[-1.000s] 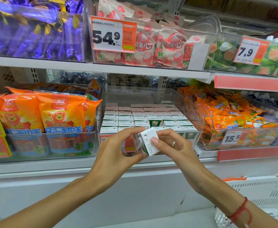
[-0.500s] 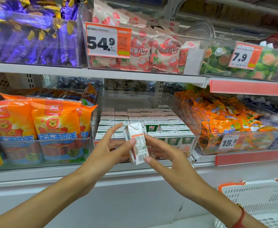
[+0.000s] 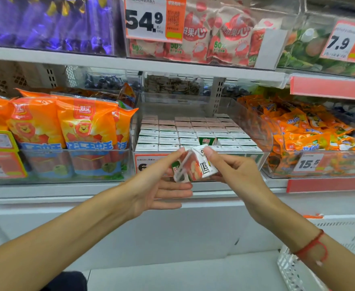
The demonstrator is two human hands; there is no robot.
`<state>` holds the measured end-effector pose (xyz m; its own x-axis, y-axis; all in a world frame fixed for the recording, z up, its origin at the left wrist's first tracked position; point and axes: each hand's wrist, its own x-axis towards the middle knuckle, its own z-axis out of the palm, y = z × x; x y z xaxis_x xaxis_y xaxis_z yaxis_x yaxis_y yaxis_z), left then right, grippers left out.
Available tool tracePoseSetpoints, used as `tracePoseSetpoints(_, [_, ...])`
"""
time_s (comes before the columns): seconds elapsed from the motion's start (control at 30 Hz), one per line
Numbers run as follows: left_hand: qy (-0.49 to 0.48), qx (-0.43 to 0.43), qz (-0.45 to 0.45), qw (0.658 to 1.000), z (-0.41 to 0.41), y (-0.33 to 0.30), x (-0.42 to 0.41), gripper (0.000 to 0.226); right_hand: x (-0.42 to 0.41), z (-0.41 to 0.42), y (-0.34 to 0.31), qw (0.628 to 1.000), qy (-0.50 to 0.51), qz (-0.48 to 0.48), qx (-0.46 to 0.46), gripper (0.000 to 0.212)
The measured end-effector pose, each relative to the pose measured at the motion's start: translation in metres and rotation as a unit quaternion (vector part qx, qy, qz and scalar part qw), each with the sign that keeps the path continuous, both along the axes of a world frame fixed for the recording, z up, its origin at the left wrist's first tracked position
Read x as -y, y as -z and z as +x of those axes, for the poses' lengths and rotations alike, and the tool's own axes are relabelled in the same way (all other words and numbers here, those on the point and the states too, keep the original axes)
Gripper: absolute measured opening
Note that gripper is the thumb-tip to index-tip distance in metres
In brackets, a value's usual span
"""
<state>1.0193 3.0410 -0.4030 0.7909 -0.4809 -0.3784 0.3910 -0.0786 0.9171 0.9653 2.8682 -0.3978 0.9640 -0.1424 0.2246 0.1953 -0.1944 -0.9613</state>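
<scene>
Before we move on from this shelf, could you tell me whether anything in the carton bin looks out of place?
One thing: in the clear bin, a green carton face breaks the grid of flat white tops, either a gap before it or a raised carton. The tilted carton between left hand and right hand looks undamaged.

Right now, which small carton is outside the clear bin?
The tilted carton that the right hand grips and the left hand touches; all others stand in rows inside the bin.
</scene>
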Motion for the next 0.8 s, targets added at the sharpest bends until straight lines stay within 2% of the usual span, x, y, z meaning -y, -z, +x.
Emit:
tracePoseSetpoints(0.2, [0.013,0.037,0.002,0.999,-0.001,0.002,0.000,0.060,0.008,0.000,0.000,0.998,-0.025,0.001,-0.051,0.040])
tracePoseSetpoints(0.4, [-0.015,0.181,-0.058,0.982,-0.001,0.000,0.003,0.046,0.018,-0.003,-0.009,0.986,-0.092,0.053,-0.126,0.044])
tracePoseSetpoints(0.57, [0.004,0.263,-0.080,0.961,-0.004,0.000,0.007,0.051,0.017,-0.005,-0.004,0.991,-0.080,0.044,-0.097,0.068])
tracePoseSetpoints(0.7, [-0.012,0.287,-0.086,0.954,-0.004,0.001,0.007,0.049,0.012,-0.005,0.000,1.000,-0.008,-0.003,-0.015,0.051])
tracePoseSetpoints(0.8, [-0.053,0.276,-0.080,0.956,-0.004,0.004,0.011,0.070,0.005,-0.002,0.007,0.991,0.078,-0.099,0.041,0.054])
